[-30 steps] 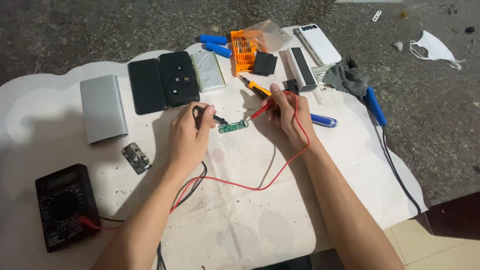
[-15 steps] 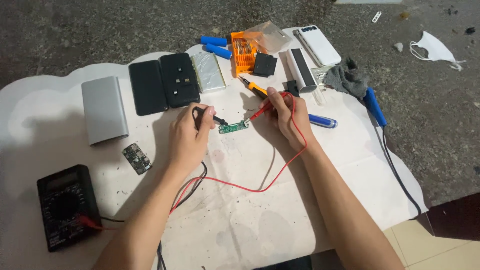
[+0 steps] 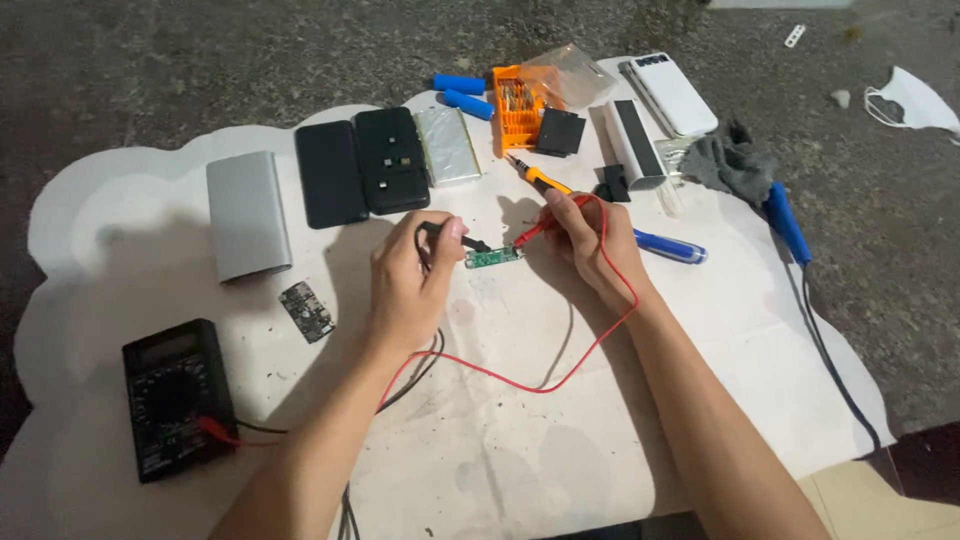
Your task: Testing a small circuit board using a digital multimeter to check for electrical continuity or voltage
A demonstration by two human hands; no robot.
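A small green circuit board (image 3: 493, 257) lies on the white sheet (image 3: 500, 450) between my hands. My left hand (image 3: 412, 280) grips a black test probe (image 3: 452, 235) whose tip touches the board's left end. My right hand (image 3: 590, 245) grips a red test probe (image 3: 535, 232) with its tip at the board's right end. Red and black leads (image 3: 520, 380) run back across the sheet to a black multimeter (image 3: 175, 395) at the lower left.
Behind the hands lie a silver power bank case (image 3: 245, 213), two black case halves (image 3: 362, 165), a silver battery pack (image 3: 447, 145), blue cells (image 3: 460, 92), an orange bit set (image 3: 517, 108), white power banks (image 3: 660, 110), screwdrivers (image 3: 670, 247) and a second small board (image 3: 306, 311).
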